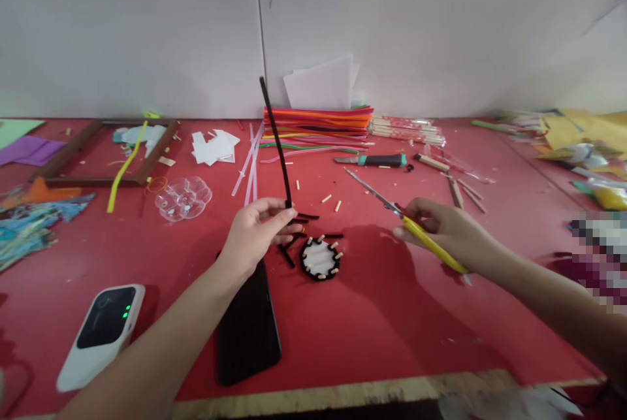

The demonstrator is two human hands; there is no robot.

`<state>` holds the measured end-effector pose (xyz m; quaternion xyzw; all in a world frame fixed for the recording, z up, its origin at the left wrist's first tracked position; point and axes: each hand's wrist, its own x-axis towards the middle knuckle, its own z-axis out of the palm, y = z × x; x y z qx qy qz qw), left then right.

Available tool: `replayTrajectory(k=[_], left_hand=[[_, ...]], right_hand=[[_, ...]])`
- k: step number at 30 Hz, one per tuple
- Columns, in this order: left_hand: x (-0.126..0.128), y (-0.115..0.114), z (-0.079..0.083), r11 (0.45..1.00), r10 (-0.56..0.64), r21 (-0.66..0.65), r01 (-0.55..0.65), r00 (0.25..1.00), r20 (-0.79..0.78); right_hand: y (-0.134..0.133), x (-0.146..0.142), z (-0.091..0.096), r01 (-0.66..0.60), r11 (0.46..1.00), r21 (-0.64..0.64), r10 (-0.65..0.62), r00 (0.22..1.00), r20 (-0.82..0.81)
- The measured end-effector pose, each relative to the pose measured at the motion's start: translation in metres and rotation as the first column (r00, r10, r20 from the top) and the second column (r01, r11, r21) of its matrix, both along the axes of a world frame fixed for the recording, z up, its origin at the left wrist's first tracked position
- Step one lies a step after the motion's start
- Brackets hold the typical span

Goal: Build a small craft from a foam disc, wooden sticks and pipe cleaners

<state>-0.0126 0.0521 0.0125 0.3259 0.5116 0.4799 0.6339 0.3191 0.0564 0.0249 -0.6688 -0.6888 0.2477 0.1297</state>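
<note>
My left hand (262, 230) pinches the lower end of a black pipe cleaner (277, 132), which stands up from the fingers and leans a little left. In my right hand (431, 227) is a pair of scissors (416, 234) with yellow and red handles, its blades pointing up and left, apart from the pipe cleaner. Short black pipe cleaner pieces (290, 262) lie beneath my left fingers, some partly hidden. Just right of them a small round white piece (319, 259) rests on the table, edged in black with several short wooden pegs around it.
A black phone (249, 328) lies under my left forearm, beside a white device (102, 335) with green lights. Behind are a bundle of coloured pipe cleaners (318, 126), a utility knife (377, 161), a clear plastic palette (183, 198) and a brown frame (93, 179) on the red table (372, 335).
</note>
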Motion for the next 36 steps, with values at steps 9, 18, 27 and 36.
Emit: replayTrajectory(k=[9, 18, 27, 36], left_hand=[[0.0, -0.001, 0.002, 0.999, -0.022, 0.023, 0.023, 0.999, -0.029], [-0.001, -0.002, 0.001, 0.997, -0.073, -0.011, 0.073, 0.997, -0.013], [-0.003, -0.001, 0.004, 0.985, -0.152, -0.079, 0.154, 0.988, 0.04], [-0.004, -0.002, 0.007, 0.971, -0.169, -0.156, 0.179, 0.983, 0.075]], right_hand=[[-0.007, -0.034, 0.036, -0.331, 0.925, -0.186, 0.348, 0.935, 0.063], [-0.004, -0.046, 0.035, -0.342, 0.92, -0.19, 0.367, 0.923, 0.119], [-0.002, -0.055, 0.039, -0.36, 0.902, -0.239, 0.381, 0.923, 0.046], [0.003, -0.056, 0.038, -0.41, 0.862, -0.296, 0.433, 0.901, 0.011]])
